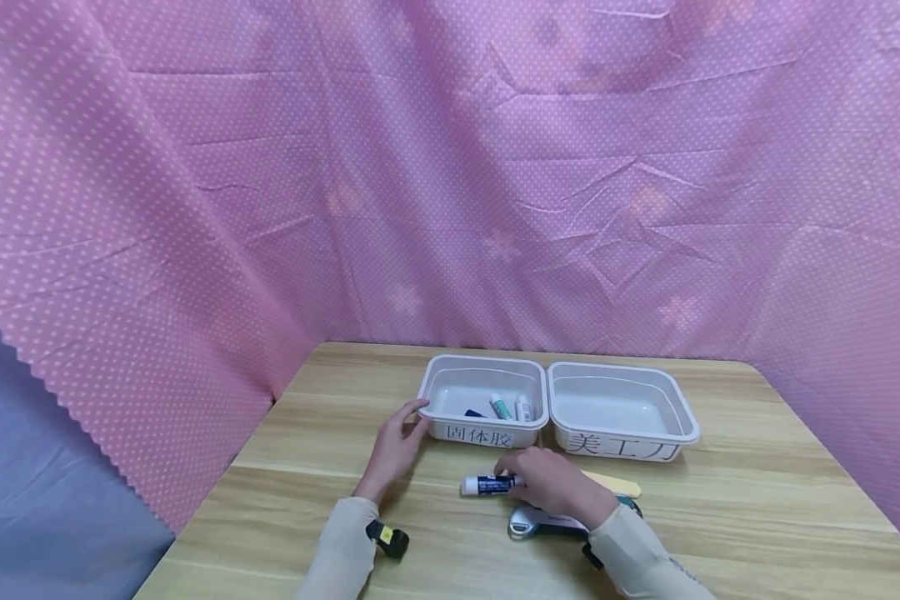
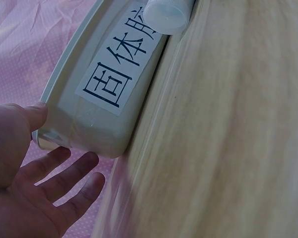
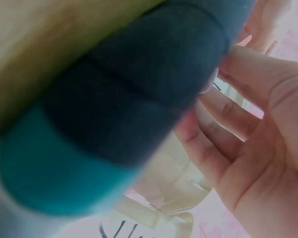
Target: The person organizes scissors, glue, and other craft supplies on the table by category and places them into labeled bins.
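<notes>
My right hand pinches a glue stick with a white cap and navy label, held level close over the table in front of the left bin. In the right wrist view the fingers mostly hide it. My left hand holds the near left corner of a white plastic bin, thumb at the rim and fingers by its side wall. That bin bears a printed label and contains several glue sticks. Beneath my right wrist lies a white, teal and dark utility knife, partly covered.
A second white bin, with another printed label, stands right beside the first. A yellow flat tool lies behind my right wrist. The wooden table is bordered by a pink dotted curtain at the back and sides.
</notes>
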### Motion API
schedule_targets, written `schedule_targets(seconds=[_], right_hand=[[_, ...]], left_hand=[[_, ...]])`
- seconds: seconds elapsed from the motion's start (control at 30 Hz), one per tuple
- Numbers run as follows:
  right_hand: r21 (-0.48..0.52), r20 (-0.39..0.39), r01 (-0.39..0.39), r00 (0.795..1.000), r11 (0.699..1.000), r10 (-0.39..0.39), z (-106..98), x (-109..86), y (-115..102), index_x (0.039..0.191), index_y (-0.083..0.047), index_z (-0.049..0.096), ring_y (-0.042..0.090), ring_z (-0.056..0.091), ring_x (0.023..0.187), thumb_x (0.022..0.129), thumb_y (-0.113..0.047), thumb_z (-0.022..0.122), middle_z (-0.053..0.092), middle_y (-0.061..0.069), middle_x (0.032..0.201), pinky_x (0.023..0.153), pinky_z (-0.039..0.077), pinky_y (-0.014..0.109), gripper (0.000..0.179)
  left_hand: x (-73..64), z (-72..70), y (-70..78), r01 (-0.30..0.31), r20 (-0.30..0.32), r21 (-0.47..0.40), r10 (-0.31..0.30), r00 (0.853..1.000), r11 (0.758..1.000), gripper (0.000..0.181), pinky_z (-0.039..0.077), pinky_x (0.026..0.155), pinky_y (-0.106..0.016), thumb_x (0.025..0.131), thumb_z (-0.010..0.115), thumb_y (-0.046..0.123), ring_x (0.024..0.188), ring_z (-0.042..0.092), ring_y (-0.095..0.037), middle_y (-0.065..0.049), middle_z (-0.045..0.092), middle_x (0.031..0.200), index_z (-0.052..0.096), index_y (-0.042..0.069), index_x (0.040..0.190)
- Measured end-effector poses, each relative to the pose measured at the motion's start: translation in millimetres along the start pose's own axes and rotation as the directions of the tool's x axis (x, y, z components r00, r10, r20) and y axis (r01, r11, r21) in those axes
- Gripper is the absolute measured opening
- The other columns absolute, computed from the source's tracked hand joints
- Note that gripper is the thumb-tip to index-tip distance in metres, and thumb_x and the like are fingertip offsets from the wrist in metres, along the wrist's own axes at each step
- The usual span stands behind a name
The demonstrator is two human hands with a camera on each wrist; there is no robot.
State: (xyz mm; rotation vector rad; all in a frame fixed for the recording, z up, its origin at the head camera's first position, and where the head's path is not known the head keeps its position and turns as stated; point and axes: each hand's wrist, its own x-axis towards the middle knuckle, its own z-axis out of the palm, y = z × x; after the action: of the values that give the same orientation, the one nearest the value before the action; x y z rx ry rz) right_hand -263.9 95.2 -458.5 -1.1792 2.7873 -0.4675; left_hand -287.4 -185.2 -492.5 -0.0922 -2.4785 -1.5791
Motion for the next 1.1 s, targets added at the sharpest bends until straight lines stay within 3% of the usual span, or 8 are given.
schedule_targets(seconds=[0.57,0.87,1.1], right_hand=[[0.020,-0.009,0.005,1.000,1.000,-0.005,-4,-3.3,-1,0.119,-0.018,0.073,0.005,0.068,0.091,0.090,-0.014,0.078,0.075,-0.004,0.111,0.078,0.060,0.026,0.030],[0.008,-0.060,0.030,0.998,1.000,-0.030,-8,-4.8,2,0.120,-0.019,0.074,0.007,0.068,0.086,0.090,-0.014,0.079,0.074,-0.003,0.107,0.074,0.059,0.026,0.031],[0.017,-0.069,0.033,0.997,0.999,-0.032,-12,-4.3,3,0.124,-0.018,0.072,0.014,0.071,0.096,0.090,-0.013,0.078,0.074,-0.001,0.114,0.080,0.061,0.030,0.036]], left_hand=[[-0.6,0.3,-0.4,-0.006,0.000,-0.008,0.006,1.000,1.000,0.041,0.052,0.108,-0.051,0.104,0.060,0.030,0.126,0.062,-0.035,-0.016,0.051,0.153,0.057,0.022,0.144],[-0.1,0.1,-0.8,-0.013,0.001,-0.008,0.013,1.000,1.000,0.041,0.052,0.107,-0.050,0.104,0.061,0.030,0.125,0.063,-0.034,-0.016,0.052,0.153,0.057,0.023,0.144],[0.0,-0.1,-1.8,-0.016,0.002,-0.006,0.016,1.000,1.000,0.041,0.053,0.107,-0.050,0.104,0.060,0.030,0.125,0.064,-0.034,-0.017,0.053,0.152,0.058,0.022,0.144]])
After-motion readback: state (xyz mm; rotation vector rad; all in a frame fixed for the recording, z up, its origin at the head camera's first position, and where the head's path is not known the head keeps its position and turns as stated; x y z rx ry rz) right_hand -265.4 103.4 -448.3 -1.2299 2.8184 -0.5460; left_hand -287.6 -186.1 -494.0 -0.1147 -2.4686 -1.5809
